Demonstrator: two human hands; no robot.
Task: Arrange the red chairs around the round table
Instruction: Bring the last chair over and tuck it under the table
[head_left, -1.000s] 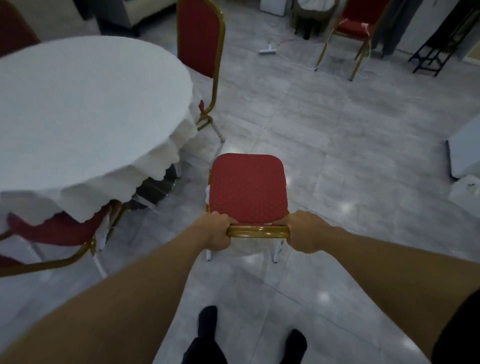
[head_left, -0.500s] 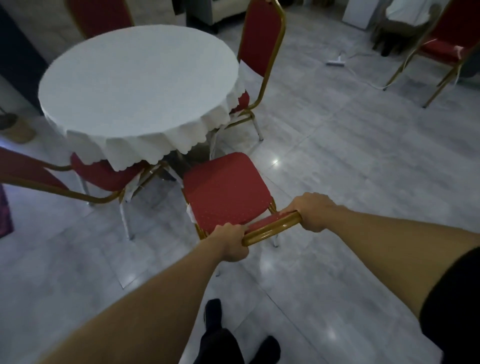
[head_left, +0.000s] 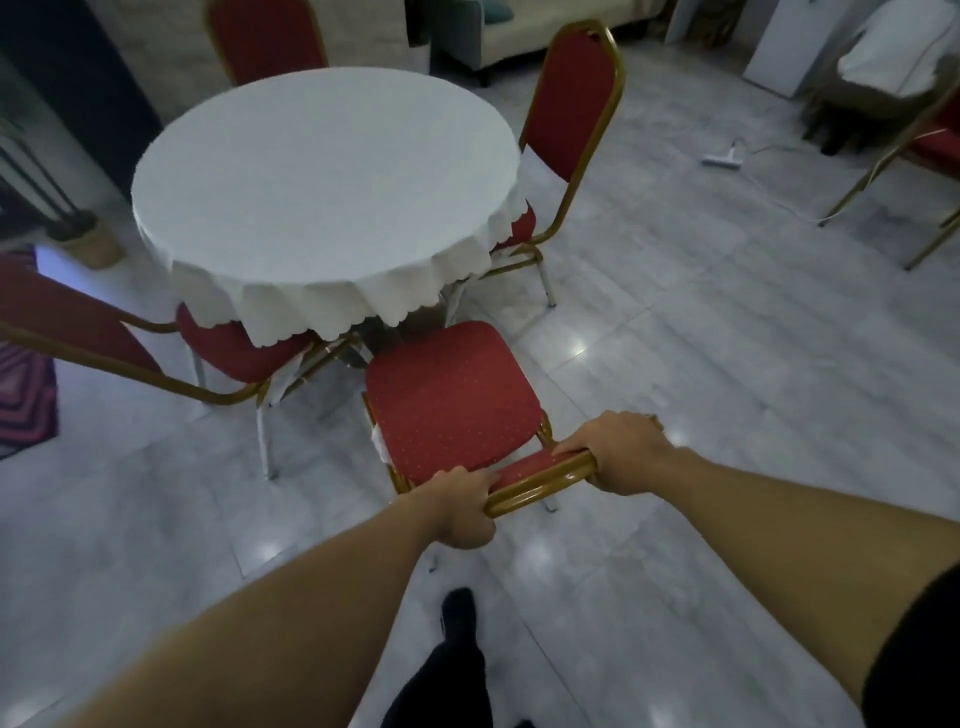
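A red chair (head_left: 449, 400) with a gold frame stands in front of me, its seat facing the round table (head_left: 322, 176), which is covered by a white cloth. My left hand (head_left: 460, 506) and my right hand (head_left: 618, 452) both grip the top rail of its backrest. The seat's front edge sits just short of the tablecloth's hem. Three more red chairs stand at the table: one at the left (head_left: 104, 332), one at the right (head_left: 571, 114), one behind it (head_left: 265, 39).
Another red chair (head_left: 935, 150) stands apart at the far right. A white power strip (head_left: 722, 156) with a cable lies on the tiled floor. A patterned rug (head_left: 26, 395) is at the left edge, a sofa (head_left: 519, 31) at the back. My foot (head_left: 457, 608) is below.
The view has swung left, bringing the whole table into sight. The chair in my hands has turned toward the table and moved closer to it. Both hands kept their grip.
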